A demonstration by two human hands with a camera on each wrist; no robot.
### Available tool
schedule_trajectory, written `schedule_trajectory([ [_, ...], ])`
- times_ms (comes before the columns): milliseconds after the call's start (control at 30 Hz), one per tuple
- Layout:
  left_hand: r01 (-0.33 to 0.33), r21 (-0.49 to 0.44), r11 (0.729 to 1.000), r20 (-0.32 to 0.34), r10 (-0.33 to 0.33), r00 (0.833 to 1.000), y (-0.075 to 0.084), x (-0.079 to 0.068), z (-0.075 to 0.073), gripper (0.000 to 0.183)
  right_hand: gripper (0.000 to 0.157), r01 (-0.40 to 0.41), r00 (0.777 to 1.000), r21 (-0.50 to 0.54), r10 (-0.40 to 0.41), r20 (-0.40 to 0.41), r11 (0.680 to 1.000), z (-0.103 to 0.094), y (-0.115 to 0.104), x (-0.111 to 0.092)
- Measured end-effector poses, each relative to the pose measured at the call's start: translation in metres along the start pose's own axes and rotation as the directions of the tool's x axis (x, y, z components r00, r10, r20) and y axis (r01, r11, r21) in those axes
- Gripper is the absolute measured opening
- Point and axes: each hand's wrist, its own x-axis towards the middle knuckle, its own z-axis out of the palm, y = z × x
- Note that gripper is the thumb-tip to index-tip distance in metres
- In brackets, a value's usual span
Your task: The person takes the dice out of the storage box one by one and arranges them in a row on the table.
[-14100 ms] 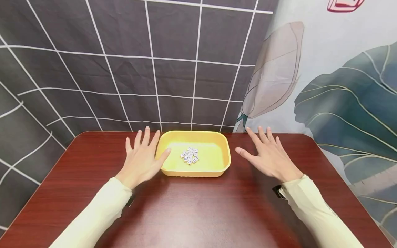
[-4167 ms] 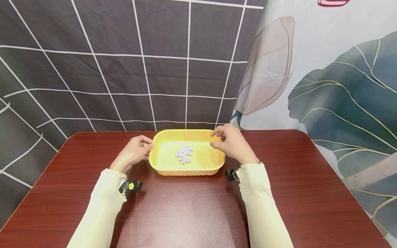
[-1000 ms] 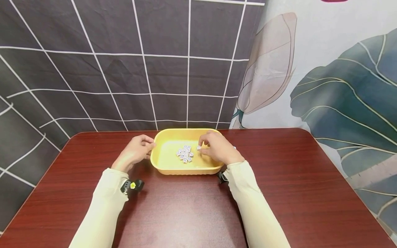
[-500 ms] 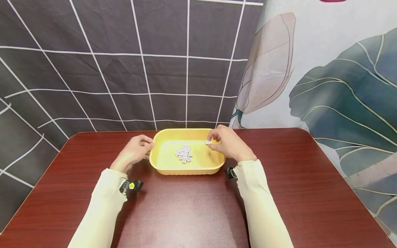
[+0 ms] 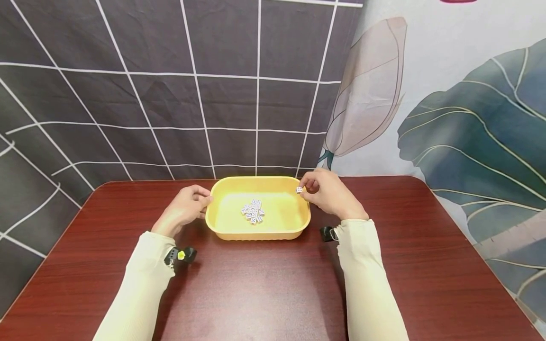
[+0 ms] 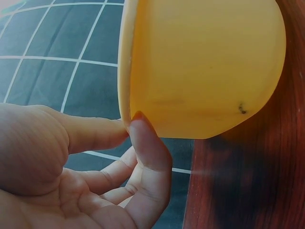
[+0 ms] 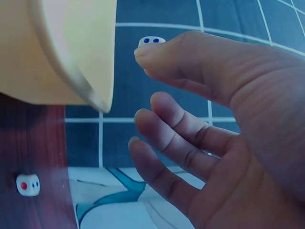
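A yellow plastic tub (image 5: pixel 258 235) stands near the far edge of the table, with a heap of white dice (image 5: pixel 253 211) left of its middle. My left hand (image 5: pixel 182 208) pinches the tub's left rim between thumb and finger, as the left wrist view shows. Over the right end of the tub, my right hand (image 5: pixel 330 193) pinches one die (image 5: pixel 299 190) between thumb and index finger. Blue dots show on this die (image 7: pixel 151 41) in the right wrist view, above the rim's level; the other fingers are loosely bent.
A single die (image 7: pixel 28 185) with a red dot lies on the table beside the tub's right end; the right hand hides it in the head view. The brown table (image 5: pixel 264 289) ends at a dark gridded cloth (image 5: pixel 232 106) and a leaf-patterned curtain (image 5: pixel 477 137).
My right hand has reached into the tub, picked up a die and carried it up and right to the rim. Earlier, both hands were spread and empty; my left hand has since gripped the tub.
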Motion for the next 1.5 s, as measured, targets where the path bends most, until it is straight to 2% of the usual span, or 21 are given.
schedule_trajectory([
  [467, -0.005, 0.003, 1.000, -0.006, 0.005, 1.000, -0.001, 0.001, 0.000, 0.029, 0.005, -0.033, 0.999, -0.013, 0.032, -0.019, 0.999, -0.012, 0.023, -0.008],
  [833, -0.018, 0.001, 1.000, -0.003, 0.018, 1.000, 0.000, 0.001, -0.001, 0.029, 0.006, -0.110, 0.994, -0.048, 0.109, -0.027, 0.993, -0.017, 0.047, -0.015],
  [1167, -0.017, -0.005, 1.000, -0.005, 0.017, 1.000, -0.001, 0.001, 0.000, 0.028, 0.005, -0.169, 0.985, -0.048, 0.168, -0.032, 0.984, -0.016, 0.066, -0.022],
  [1500, -0.005, -0.015, 1.000, -0.009, 0.004, 1.000, -0.003, 0.003, 0.000, 0.028, 0.005, -0.215, 0.976, -0.045, 0.216, 0.013, 0.975, -0.005, 0.080, -0.023],
])
